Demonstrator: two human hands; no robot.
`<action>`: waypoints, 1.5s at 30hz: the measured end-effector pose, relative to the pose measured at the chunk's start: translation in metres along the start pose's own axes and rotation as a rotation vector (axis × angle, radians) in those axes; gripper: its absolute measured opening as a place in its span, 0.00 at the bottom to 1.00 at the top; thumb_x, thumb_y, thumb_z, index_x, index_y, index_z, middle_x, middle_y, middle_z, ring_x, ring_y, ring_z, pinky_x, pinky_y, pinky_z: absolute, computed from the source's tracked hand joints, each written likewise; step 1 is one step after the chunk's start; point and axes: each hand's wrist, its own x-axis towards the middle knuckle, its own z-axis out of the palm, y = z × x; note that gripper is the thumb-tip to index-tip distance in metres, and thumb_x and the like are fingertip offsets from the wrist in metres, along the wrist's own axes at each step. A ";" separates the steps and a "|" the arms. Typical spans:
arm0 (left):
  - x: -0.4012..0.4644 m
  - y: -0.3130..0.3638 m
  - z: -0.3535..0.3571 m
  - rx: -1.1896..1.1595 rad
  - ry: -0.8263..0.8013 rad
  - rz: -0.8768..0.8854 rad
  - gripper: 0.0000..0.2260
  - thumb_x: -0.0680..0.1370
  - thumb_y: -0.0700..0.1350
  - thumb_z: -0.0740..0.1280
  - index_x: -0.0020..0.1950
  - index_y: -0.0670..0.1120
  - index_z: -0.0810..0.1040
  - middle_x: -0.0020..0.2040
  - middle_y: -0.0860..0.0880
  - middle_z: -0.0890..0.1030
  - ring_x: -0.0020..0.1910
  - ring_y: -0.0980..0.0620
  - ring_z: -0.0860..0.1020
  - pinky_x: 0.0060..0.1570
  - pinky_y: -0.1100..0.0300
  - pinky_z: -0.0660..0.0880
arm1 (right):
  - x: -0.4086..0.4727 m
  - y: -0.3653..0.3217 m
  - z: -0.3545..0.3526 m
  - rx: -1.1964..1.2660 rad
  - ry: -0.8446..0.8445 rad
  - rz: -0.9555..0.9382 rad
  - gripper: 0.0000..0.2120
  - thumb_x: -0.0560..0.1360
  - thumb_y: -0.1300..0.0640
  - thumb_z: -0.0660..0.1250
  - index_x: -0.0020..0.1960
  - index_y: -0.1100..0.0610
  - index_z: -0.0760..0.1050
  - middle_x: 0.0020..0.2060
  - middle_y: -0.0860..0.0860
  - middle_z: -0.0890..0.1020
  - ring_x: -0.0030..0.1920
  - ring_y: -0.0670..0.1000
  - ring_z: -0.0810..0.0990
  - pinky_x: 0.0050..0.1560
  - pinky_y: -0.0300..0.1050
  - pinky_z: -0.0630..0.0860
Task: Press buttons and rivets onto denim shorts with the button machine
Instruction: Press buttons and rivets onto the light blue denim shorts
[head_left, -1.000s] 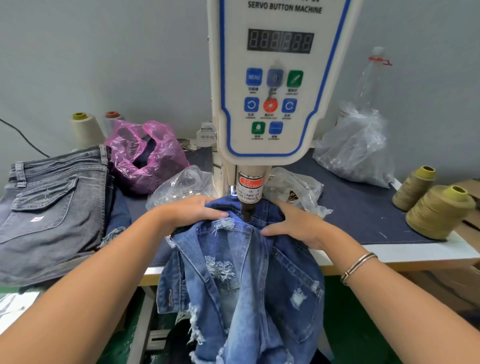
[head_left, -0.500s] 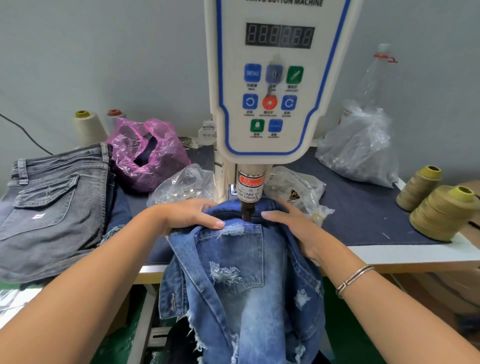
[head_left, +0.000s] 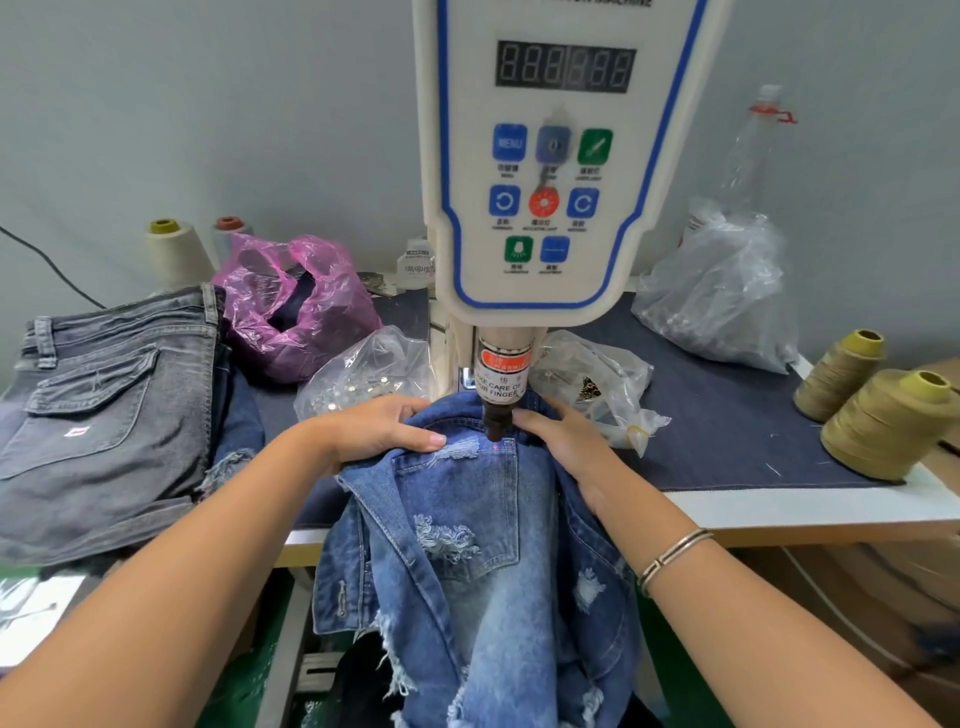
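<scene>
Blue denim shorts (head_left: 467, 525) lie draped over the table (head_left: 831, 506) edge, right under the button machine (head_left: 556, 156) — its dark punch (head_left: 494, 422) hangs just above the pocket's top corner, where a red laser dot (head_left: 497, 446) glows. The left hand (head_left: 376, 428) lies on the bunched waistband left of the punch, fingers together and extended with their tips on the cloth, while the right hand (head_left: 563, 441) presses flat on the right side, fingers together — a bracelet (head_left: 672, 558) circles that wrist. Grey denim shorts (head_left: 104, 415) are stacked at the left.
</scene>
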 end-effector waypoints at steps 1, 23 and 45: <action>0.000 -0.001 0.001 0.001 0.006 0.006 0.20 0.72 0.45 0.74 0.62 0.45 0.77 0.55 0.47 0.84 0.53 0.49 0.83 0.51 0.60 0.78 | 0.000 0.001 0.000 0.010 0.000 -0.003 0.07 0.74 0.60 0.69 0.50 0.51 0.80 0.37 0.42 0.84 0.38 0.38 0.81 0.37 0.28 0.73; -0.004 -0.015 0.004 -0.106 0.007 0.063 0.23 0.66 0.52 0.74 0.60 0.49 0.80 0.58 0.45 0.83 0.57 0.46 0.81 0.54 0.58 0.78 | -0.008 0.005 -0.004 -0.021 -0.076 0.023 0.15 0.75 0.58 0.68 0.59 0.46 0.74 0.47 0.41 0.84 0.47 0.38 0.82 0.40 0.27 0.74; -0.001 -0.018 0.005 -0.098 0.022 0.059 0.26 0.66 0.51 0.75 0.63 0.47 0.78 0.59 0.44 0.82 0.58 0.44 0.80 0.62 0.49 0.74 | 0.000 0.017 -0.006 -0.077 -0.088 0.006 0.23 0.76 0.56 0.67 0.70 0.52 0.69 0.52 0.38 0.80 0.47 0.31 0.79 0.40 0.23 0.72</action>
